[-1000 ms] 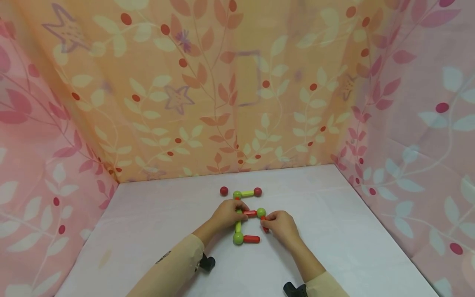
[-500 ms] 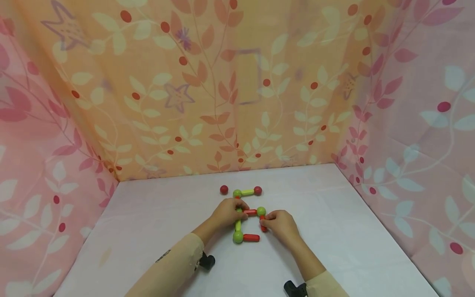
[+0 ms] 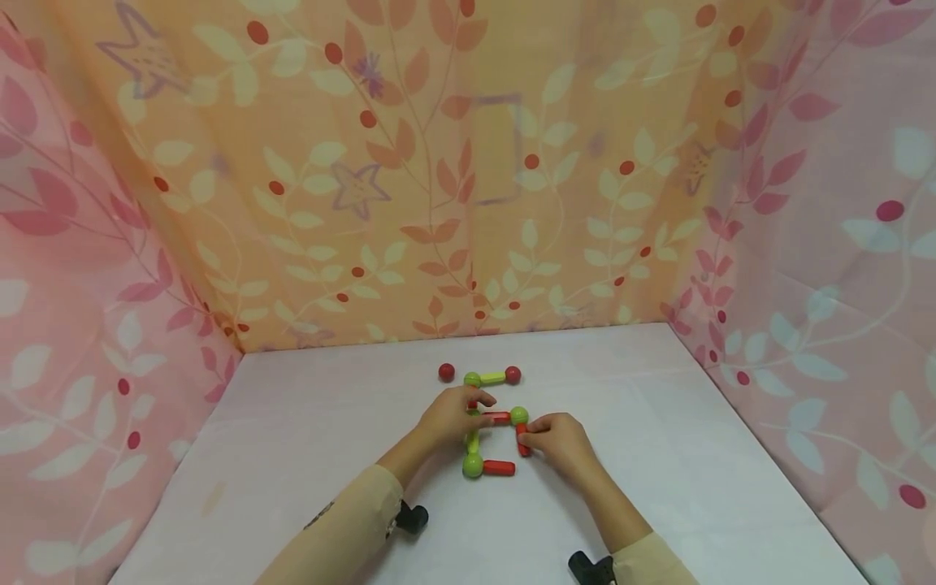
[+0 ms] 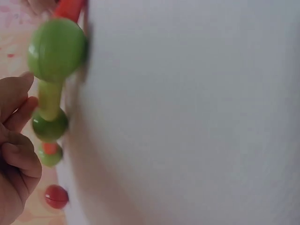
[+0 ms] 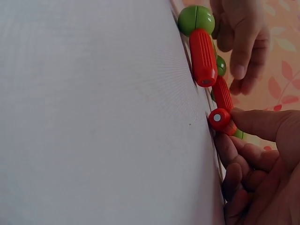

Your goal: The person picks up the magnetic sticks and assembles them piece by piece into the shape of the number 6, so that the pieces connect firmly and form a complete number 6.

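Note:
My right hand (image 3: 559,439) pinches a red magnetic stick (image 3: 522,443) between thumb and fingers. Its far end meets a green ball (image 3: 519,415), and a pale metal disc shows on its near end in the right wrist view. My left hand (image 3: 449,418) is over the middle of the joined sticks and balls, partly hiding a green ball there. In the right wrist view its fingers (image 5: 243,61) hang loosely, apart from the red crosspiece stick (image 5: 222,93). Below it run a yellow-green stick (image 3: 473,443), a lower green ball (image 3: 473,465) and another red stick (image 3: 500,468).
At the top of the figure a green ball (image 3: 472,379) joins a yellow-green stick (image 3: 493,378) ending in a red ball (image 3: 513,375). One loose red ball (image 3: 446,372) lies to the left. Patterned cloth (image 3: 439,203) walls the white table (image 3: 292,422) on its back and sides.
My left hand's fingers have lifted and loosened a little, uncovering more of the red stick above. The right hand keeps its pinch, and the red stick is slightly straighter. The view shifts slightly.

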`<state>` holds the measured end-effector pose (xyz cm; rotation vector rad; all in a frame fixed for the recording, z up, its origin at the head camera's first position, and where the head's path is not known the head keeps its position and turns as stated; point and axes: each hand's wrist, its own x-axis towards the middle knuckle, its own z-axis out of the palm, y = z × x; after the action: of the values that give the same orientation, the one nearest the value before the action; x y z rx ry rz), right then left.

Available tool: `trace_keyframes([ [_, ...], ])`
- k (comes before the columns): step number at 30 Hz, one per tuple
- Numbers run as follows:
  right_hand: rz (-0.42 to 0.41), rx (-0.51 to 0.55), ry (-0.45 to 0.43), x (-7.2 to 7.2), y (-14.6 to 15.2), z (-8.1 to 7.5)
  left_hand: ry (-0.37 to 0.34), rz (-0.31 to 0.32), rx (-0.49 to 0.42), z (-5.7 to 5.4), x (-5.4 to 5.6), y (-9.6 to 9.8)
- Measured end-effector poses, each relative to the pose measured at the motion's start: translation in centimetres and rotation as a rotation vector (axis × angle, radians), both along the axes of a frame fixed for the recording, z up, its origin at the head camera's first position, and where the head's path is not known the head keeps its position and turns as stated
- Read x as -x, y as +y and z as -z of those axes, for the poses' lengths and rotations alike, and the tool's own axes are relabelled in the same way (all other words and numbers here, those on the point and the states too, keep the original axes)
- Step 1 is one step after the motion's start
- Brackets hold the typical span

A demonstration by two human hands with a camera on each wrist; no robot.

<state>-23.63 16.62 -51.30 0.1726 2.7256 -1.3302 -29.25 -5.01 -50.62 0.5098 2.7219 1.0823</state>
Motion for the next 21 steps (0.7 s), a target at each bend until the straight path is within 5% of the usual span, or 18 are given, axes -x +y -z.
trace_keyframes([
  [9,-0.028,0.009,0.001,0.1,0.2,0.0,-0.019,0.009,-0.004,-1.2,-3.6,0.3],
  [15,-0.054,0.019,0.006,0.3,0.5,0.2,-0.024,0.028,0.023,-0.8,-5.8,0.1],
  [21,-0.067,0.032,-0.005,0.2,0.8,0.1,0.045,0.053,0.062,0.3,-6.5,-0.4],
])
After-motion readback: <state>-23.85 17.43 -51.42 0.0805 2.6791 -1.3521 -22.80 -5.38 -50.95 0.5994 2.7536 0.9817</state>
